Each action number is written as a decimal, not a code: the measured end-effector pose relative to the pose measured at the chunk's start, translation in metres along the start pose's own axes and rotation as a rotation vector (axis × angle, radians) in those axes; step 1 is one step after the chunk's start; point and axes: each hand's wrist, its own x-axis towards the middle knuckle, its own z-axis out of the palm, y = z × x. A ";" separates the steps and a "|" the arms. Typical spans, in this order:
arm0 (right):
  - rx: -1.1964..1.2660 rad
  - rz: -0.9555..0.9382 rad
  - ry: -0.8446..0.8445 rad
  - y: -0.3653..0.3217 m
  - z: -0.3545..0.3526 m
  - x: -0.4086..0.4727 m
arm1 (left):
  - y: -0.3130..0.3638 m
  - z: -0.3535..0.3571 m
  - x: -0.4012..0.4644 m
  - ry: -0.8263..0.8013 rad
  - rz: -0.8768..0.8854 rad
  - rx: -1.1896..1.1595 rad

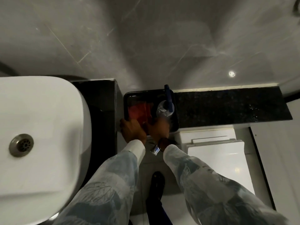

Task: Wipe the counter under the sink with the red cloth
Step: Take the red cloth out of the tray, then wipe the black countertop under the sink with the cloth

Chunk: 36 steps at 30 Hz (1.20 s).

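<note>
- Two surfaces framed the scene: a white basin (40, 127) at the left, standing on a black stone tabletop (95, 98), and a lower speckled black ledge (227, 104) running off to the right beside a white toilet lid (215, 159).
- Between them sat a black tray (128, 98), just right of the tabletop's edge, and it carried the task's things.
- The red cloth (141, 112) lay flat in the tray's left half; it looked soft, thin and light, likely to bunch or drag rather than slide, so a pinch at its near edge or a gathered fistful in the middle would suit it.
- A clear spray bottle (164, 109) with a dark blue trigger stood close beside the cloth, near enough to be tipped by a careless lift.
- The left hand (133, 129) curled over the tray's near-left corner, fingers folded onto the rim.
- The right hand (158, 127) rested at the near edge by the cloth and bottle; the dim light left it unclear whether it gripped the tray, the cloth or nothing.
</note>
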 end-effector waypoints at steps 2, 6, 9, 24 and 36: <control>0.018 0.019 -0.049 -0.002 0.001 0.002 | -0.001 0.001 0.002 -0.039 -0.043 -0.093; 0.044 0.045 -0.132 -0.008 -0.003 0.003 | -0.008 -0.003 0.010 -0.067 -0.107 -0.320; 0.125 0.043 -0.172 -0.013 -0.010 -0.009 | -0.009 -0.014 0.001 -0.127 -0.257 -0.663; 0.394 -0.030 -0.368 -0.014 -0.090 -0.233 | -0.093 -0.138 -0.145 -0.455 0.188 -0.748; 0.397 -0.082 -0.234 0.025 0.020 -0.334 | -0.249 -0.234 -0.154 0.304 0.644 -0.091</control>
